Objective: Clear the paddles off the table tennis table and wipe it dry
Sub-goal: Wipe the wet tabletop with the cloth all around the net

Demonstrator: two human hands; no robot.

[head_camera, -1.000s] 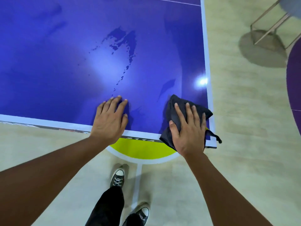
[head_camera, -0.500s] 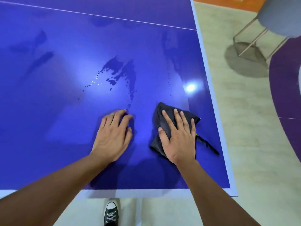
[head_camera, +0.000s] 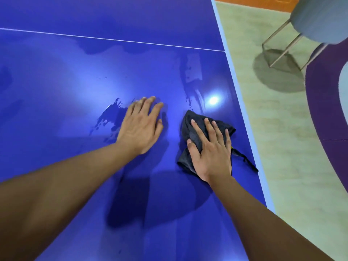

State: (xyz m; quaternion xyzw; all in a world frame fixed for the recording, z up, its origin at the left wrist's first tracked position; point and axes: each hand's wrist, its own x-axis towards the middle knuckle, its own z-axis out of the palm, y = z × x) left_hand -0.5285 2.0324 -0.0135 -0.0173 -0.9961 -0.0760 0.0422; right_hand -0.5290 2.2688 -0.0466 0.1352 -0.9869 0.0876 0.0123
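The blue table tennis table (head_camera: 75,185) fills most of the head view. A dark grey cloth (head_camera: 190,127) lies crumpled on it near the right edge, and my right hand (head_camera: 211,149) presses flat on the cloth with straight fingers. My left hand (head_camera: 140,125) rests flat on the bare surface to the cloth's left, fingers spread. A patch of water (head_camera: 107,117) glistens just left of my left hand, and wet streaks (head_camera: 192,85) run beyond the cloth. No paddle is in view.
The table's pale right edge (head_camera: 241,110) runs diagonally beside the cloth. A white line (head_camera: 113,40) crosses the table farther out. A grey stool with metal legs (head_camera: 282,48) stands on the beige floor at the upper right, next to a purple floor marking (head_camera: 327,110).
Both hands have slid farther across the table, away from its near edge, the right one pushing the cloth along. My left hand now reaches the water patch.
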